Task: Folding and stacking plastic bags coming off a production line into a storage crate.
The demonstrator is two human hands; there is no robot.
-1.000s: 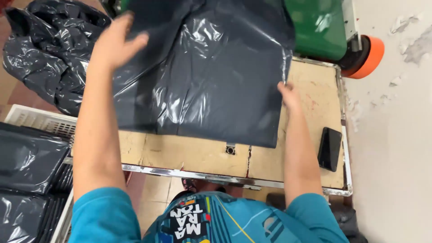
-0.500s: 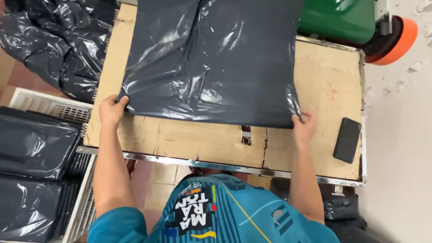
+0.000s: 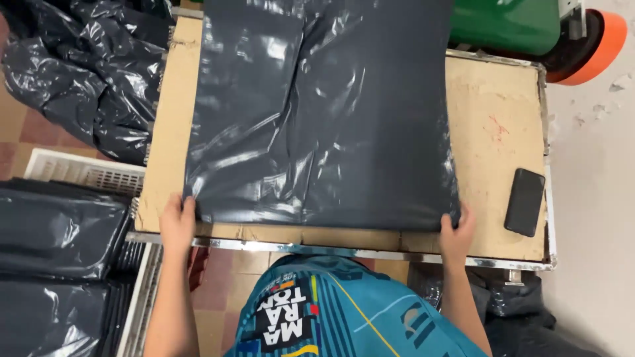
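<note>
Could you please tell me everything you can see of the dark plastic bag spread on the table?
The plastic bag is dark grey, glossy and thin, wrinkled with shiny creases. It lies flat on the cardboard-topped table, its far edge out of view. The left hand grips its near left corner, the right hand its near right corner.
</note>
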